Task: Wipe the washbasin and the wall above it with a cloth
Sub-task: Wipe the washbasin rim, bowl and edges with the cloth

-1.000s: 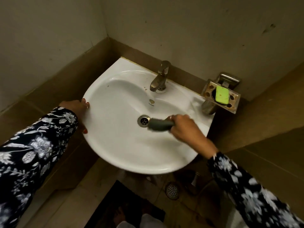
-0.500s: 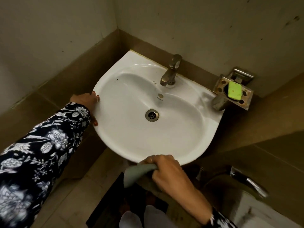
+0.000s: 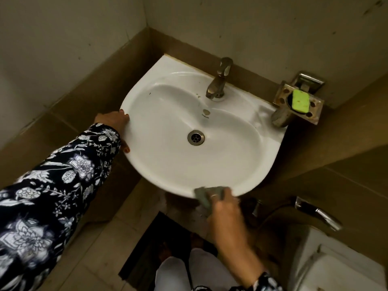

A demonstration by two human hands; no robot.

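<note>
Washbasin (image 3: 168,160): white ceramic, fixed into a wall corner; landmark for every entry below.

Right hand (image 3: 225,213): at the basin's front lip. Your fingers are pressed together over the cloth, pinning it to the rim, probably so the edge gets firm pressure. The hand is motion-blurred, so finer finger detail cannot be told.

Cloth (image 3: 204,195): grey-green, bunched, draped over the basin's front rim, partly on top and partly hanging below it.

Left hand (image 3: 114,122): on the basin's left rim, fingers together and curled over the edge, thumb underneath. You seem to brace yourself here, or steady the basin against the wiping push.

Tap (image 3: 219,80): metal, upright at the basin's back ledge.

Drain (image 3: 195,137): metal, at the bowl's centre; a few dark specks show on the bowl's far-left slope.

Soap holder (image 3: 298,101): tarnished metal, wall-mounted just beyond the basin's back right corner, carrying a green soap (image 3: 300,101).

Wall (image 3: 262,28): pale, scuffed plaster above the basin, brown tile below it. By the look of things the wall is not yet being wiped.

Floor below the basin: beige tile with a dark mat (image 3: 151,248).
</note>
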